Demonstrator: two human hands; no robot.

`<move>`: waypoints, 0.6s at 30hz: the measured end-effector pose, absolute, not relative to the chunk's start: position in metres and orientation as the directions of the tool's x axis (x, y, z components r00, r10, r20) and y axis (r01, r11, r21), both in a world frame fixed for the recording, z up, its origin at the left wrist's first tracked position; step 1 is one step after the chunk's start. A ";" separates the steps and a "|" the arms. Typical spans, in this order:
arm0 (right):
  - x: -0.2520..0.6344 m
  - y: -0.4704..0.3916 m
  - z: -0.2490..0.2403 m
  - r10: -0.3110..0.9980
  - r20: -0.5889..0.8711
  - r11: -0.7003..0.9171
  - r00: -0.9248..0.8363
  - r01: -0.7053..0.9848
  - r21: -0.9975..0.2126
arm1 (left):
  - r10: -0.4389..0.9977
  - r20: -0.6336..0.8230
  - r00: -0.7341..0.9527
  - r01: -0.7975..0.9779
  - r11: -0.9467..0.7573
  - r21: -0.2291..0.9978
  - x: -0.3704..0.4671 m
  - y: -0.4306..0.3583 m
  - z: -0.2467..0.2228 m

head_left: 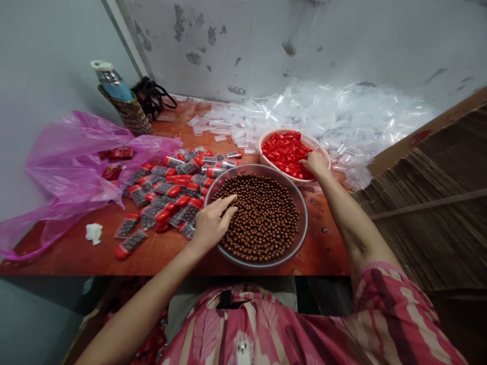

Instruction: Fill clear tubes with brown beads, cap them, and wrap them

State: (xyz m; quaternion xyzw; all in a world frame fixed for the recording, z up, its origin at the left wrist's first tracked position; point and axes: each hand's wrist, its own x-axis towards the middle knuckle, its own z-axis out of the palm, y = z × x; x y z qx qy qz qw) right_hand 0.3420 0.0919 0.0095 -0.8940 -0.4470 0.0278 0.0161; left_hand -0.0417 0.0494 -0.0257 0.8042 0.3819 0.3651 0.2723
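Facing scuffed wall (266, 45), red table (91, 261), bowl (262, 264)

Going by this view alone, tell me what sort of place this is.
Probably a small packing workshop: the table holds a bowl of brown beads, a basket of red caps, a heap of clear tubes, and many filled, red-capped tubes.
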 end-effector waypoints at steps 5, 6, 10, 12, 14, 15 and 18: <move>0.337 0.084 0.023 0.879 0.136 -0.430 0.457 0.883 -0.188 | 0.796 0.432 0.424 0.406 -0.594 0.695 -0.040 0.046 -0.024; 0.335 0.083 0.026 0.890 0.156 -0.390 0.429 0.892 -0.228 | 0.789 0.445 0.424 0.404 -0.605 0.686 -0.040 0.046 -0.024; 0.309 0.081 0.039 0.934 0.198 -0.219 0.296 0.917 -0.334 | 0.754 0.488 0.441 0.408 -0.652 0.639 -0.039 0.045 -0.023; 0.287 0.090 0.045 0.962 0.220 -0.076 0.159 0.936 -0.343 | 0.736 0.509 0.447 0.410 -0.674 0.614 -0.039 0.045 -0.023; 0.262 0.108 0.048 0.979 0.206 0.056 0.008 0.951 -0.303 | 0.722 0.529 0.446 0.412 -0.690 0.595 -0.039 0.044 -0.024; 0.250 0.120 0.049 0.983 0.178 0.100 -0.054 0.961 -0.260 | 0.719 0.536 0.443 0.413 -0.694 0.589 -0.040 0.044 -0.024; 0.220 0.168 0.042 0.991 0.008 0.135 -0.135 0.991 -0.011 | 0.712 0.549 0.438 0.406 -0.701 0.586 -0.041 0.043 -0.026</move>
